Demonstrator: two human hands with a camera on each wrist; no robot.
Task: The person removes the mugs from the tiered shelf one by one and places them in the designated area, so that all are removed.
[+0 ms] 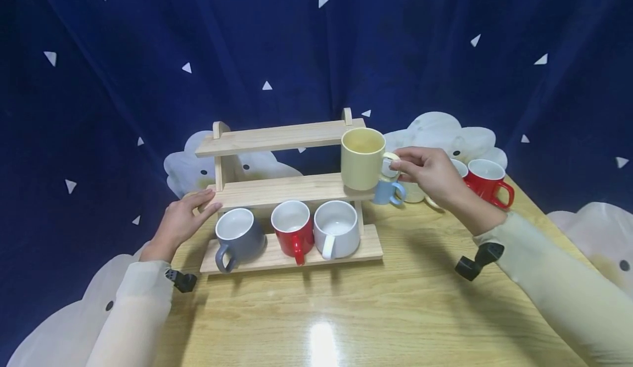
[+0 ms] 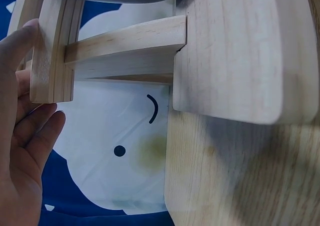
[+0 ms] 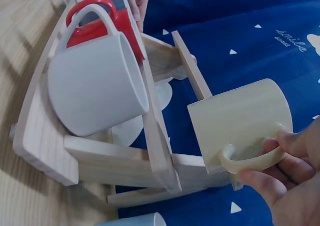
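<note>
My right hand (image 1: 430,172) pinches the handle of a pale yellow mug (image 1: 361,161), which is upright at the right end of the middle shelf. In the right wrist view, thumb and fingers close on the mug's handle (image 3: 252,162); whether its base touches the board cannot be told. My left hand (image 1: 183,218) holds the left end of the middle board of a wooden rack (image 1: 277,191), thumb and fingers on either side of it. On the bottom shelf stand a grey mug (image 1: 242,240), a red mug (image 1: 293,229) and a white mug (image 1: 337,229).
Behind the rack's right side are a light blue mug (image 1: 383,192) and a cream mug (image 1: 412,194), partly hidden. Red mugs with white insides (image 1: 487,177) stand farther right on the wooden table (image 1: 395,301). A dark blue curtain (image 1: 296,37) hangs behind.
</note>
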